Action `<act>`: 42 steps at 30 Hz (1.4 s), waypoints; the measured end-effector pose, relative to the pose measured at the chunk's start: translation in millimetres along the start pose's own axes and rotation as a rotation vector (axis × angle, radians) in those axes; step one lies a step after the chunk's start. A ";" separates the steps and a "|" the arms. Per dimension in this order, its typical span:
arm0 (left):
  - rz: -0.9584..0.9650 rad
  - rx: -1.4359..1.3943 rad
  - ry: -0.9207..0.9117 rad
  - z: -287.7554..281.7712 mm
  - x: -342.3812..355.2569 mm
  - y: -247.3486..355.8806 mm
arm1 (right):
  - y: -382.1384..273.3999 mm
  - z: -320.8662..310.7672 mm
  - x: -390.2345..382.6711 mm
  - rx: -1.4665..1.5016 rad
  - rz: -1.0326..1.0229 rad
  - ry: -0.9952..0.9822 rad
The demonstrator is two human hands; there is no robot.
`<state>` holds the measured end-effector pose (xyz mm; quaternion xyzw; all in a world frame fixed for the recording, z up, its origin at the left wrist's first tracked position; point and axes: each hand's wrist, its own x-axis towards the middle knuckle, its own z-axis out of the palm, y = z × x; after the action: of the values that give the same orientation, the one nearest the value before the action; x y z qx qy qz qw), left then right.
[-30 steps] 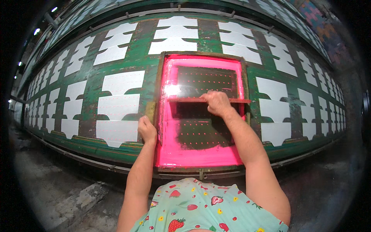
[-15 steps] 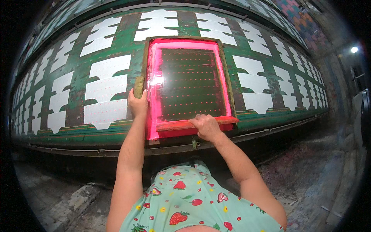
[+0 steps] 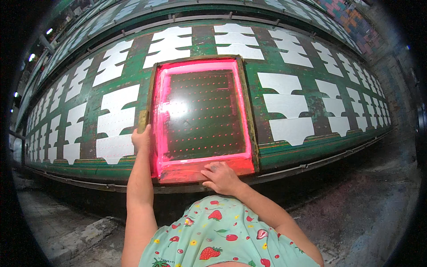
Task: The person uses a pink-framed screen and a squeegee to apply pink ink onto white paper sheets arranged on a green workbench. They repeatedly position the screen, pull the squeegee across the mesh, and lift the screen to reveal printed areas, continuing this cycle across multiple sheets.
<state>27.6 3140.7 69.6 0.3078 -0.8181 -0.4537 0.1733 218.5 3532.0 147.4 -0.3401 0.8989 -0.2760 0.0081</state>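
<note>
Printing screen (image 3: 248, 116): rectangular, wood-edged, lying flat on the green worktop (image 3: 272, 152), long sides running six to twelve o'clock. Mesh (image 3: 200, 113) dark, glossy, dotted with pink rows, pink-bordered. Squeegee (image 3: 183, 172): orange-red, crosswise at the screen's six o'clock. Handle block (image 3: 143, 120): yellowish-brown, juts at nine.

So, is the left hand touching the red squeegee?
Apart. The head view shows a gap: the left hand is left of the screen frame, the red squeegee at its near end.
</note>
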 end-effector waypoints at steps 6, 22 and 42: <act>-0.032 0.026 0.011 1.6 3.3 3.0 | 88.1 -51.4 -63.1 0.058 0.457 0.454; -0.106 -0.101 -0.105 -1.7 2.8 -0.4 | 135.8 -29.8 -83.4 0.770 1.279 0.396; -0.084 -0.387 -0.192 59.6 -55.7 92.1 | 190.7 -125.3 -140.6 0.759 1.108 0.630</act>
<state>4.0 3252.1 116.1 0.2580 -0.7151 -0.6363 0.1315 185.6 3797.7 133.6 0.2850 0.7413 -0.6076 0.0048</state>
